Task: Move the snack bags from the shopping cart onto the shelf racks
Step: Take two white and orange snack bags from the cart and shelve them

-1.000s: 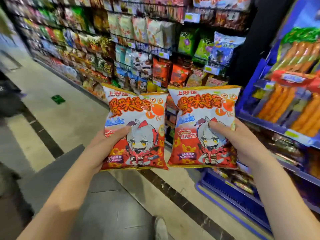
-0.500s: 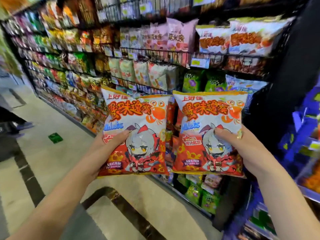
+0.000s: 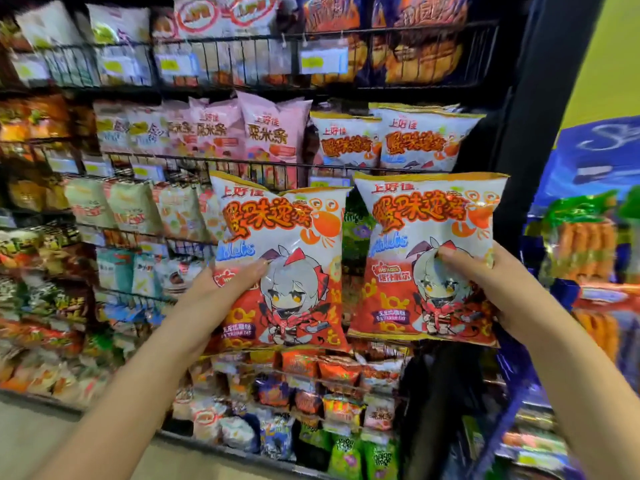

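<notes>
I hold two matching white-and-orange snack bags with a cartoon figure, upright and side by side in front of the shelf racks. My left hand point(image 3: 221, 292) grips the left snack bag point(image 3: 287, 237) at its lower left edge, thumb on the front. My right hand point(image 3: 491, 289) grips the right snack bag point(image 3: 429, 230) at its right side, thumb on the front. Directly above and behind them, bags of the same kind point(image 3: 398, 140) stand in a black wire rack point(image 3: 263, 164). The shopping cart is out of view.
Black wire shelf racks full of snack bags fill the view from left to centre. Pink bags point(image 3: 249, 129) sit left of the matching ones. A black pillar point(image 3: 530, 133) ends the shelf on the right, with a blue display of orange sausages point(image 3: 585, 251) beyond it.
The view has lifted and come closer to the shelf. Both bags have risen with my hands, now just below the rack holding the matching bags. The floor has mostly dropped out of view.
</notes>
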`<state>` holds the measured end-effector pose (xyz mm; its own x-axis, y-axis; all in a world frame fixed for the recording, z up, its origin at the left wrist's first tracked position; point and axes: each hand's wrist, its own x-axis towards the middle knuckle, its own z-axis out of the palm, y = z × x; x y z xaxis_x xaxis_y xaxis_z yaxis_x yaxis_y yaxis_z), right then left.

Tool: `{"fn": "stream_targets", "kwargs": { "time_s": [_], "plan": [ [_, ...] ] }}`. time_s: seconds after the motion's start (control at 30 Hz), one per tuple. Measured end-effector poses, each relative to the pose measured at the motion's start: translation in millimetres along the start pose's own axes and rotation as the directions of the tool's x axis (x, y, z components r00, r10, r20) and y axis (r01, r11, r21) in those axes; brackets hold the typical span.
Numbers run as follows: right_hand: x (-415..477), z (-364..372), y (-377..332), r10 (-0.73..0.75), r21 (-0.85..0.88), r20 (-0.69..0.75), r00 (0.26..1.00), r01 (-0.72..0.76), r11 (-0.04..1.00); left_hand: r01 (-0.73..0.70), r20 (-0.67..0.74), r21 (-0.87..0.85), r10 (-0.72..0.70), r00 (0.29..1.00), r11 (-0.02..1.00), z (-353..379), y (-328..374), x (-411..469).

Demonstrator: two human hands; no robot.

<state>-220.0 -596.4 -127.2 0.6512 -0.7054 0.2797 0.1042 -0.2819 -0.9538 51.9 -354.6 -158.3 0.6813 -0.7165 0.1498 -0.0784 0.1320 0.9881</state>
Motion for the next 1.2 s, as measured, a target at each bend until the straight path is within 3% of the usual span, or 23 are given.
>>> {"fn": "stream_targets", "kwargs": {
  "time_s": [0.13, 0.43, 0.63, 1.03, 1.2],
  "plan": [
    [8, 15, -19, -0.012, -0.036, -0.126, 0.992, 0.007, 0.999, -0.037, 0.129, -0.046, 0.042, 0.991, 0.998, -14, 9, 45],
    [53, 27, -41, -0.003, -0.055, -0.257, 0.967, -0.011, 0.998, -0.058, 0.240, -0.137, 0.090, 0.967, 0.989, -12, 21, 124],
    [95, 14, -37, -0.045, -0.066, -0.241, 0.969, 0.030, 0.997, -0.082, 0.238, -0.059, 0.094, 0.967, 0.995, 4, 25, 173],
    [169, -31, -19, -0.142, -0.034, -0.206, 0.968, 0.138, 0.990, -0.120, 0.157, -0.094, 0.134, 0.979, 0.988, 56, 28, 261],
    [190, -37, -16, -0.141, -0.045, -0.181, 0.973, 0.135, 0.990, -0.168, 0.192, -0.096, 0.184, 0.964, 0.981, 69, 38, 280]
  ]
}}
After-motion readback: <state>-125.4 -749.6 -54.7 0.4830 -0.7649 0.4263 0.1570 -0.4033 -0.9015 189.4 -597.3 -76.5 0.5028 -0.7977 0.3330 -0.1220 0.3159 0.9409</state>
